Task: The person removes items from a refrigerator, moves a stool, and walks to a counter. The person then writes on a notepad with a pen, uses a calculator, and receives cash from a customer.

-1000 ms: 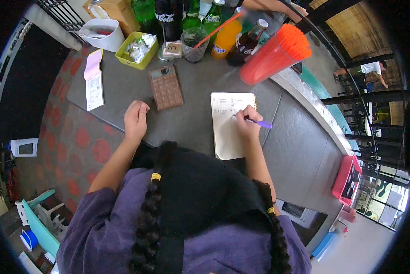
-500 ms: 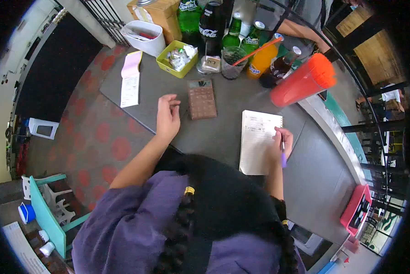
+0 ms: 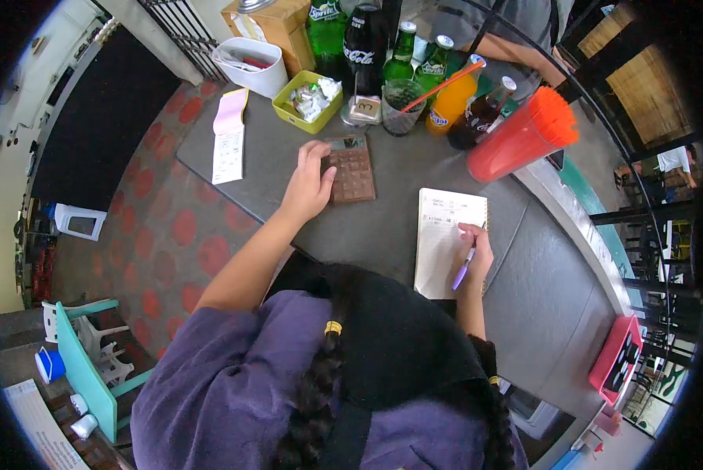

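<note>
My left hand [image 3: 310, 184] reaches over the left edge of a brown calculator [image 3: 354, 174] that looks like a chocolate bar. Its fingers are loosely stretched out and hold nothing; whether they touch the keys I cannot tell. In my right hand [image 3: 478, 249] is a purple pen [image 3: 463, 270], its tip end pointing up toward the page. That hand rests at the right side of an open spiral notepad [image 3: 443, 264], which has handwriting near its top. A pink-and-white receipt pad [image 3: 228, 149] with writing lies left of the calculator.
Behind the calculator stand a yellow-green basket [image 3: 314, 126], a white bin [image 3: 260, 77], a glass [image 3: 400, 119] and several soda bottles [image 3: 365, 48]. A red container of straws [image 3: 510, 142] leans toward the right. A pink tray [image 3: 602, 368] sits at the right edge. Another person's arm [image 3: 516, 52] shows beyond the bars.
My left hand has moved right and up onto the calculator's edge. My right hand has shifted slightly left and down over the notepad, and the pen has tilted.
</note>
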Tool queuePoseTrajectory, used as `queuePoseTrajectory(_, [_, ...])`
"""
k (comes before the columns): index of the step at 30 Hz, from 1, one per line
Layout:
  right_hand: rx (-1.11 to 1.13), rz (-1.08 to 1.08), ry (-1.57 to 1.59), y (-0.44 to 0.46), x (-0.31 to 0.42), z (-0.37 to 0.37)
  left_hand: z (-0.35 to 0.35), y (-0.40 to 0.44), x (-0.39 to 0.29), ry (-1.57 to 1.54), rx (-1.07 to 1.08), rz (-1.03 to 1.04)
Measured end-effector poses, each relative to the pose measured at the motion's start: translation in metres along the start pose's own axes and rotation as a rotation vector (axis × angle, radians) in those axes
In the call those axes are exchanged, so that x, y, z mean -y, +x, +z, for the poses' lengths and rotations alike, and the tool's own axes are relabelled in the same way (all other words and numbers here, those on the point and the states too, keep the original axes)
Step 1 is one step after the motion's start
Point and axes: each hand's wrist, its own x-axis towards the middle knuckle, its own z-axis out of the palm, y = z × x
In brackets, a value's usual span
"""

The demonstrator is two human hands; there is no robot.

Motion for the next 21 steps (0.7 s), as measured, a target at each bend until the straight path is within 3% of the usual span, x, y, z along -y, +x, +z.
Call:
queuePoseTrajectory(7, [-0.004,-0.014,-0.015,0.0,-0.002,-0.001,0.006,0.007,0.004,-0.076,0.006,0.018])
queuePoseTrajectory(10, [0.005,-0.042,-0.032,0.001,-0.006,-0.002,0.003,0.01,-0.001,0.0,0.078,0.05])
queuePoseTrajectory(11, [-0.013,-0.048,-0.009,0.001,-0.005,-0.002,0.001,0.012,-0.003,0.168,0.071,0.123])
queuePoseTrajectory(17, [0.011,-0.007,-0.02,-0.002,-0.014,-0.003,-0.003,0.017,-0.011,0.143,0.177,0.051])
queuePoseTrajectory(21, [-0.031,-0.024,0.025,0.0,-0.001,-0.002,-0.004,0.008,-0.004,0.133,0.069,0.11])
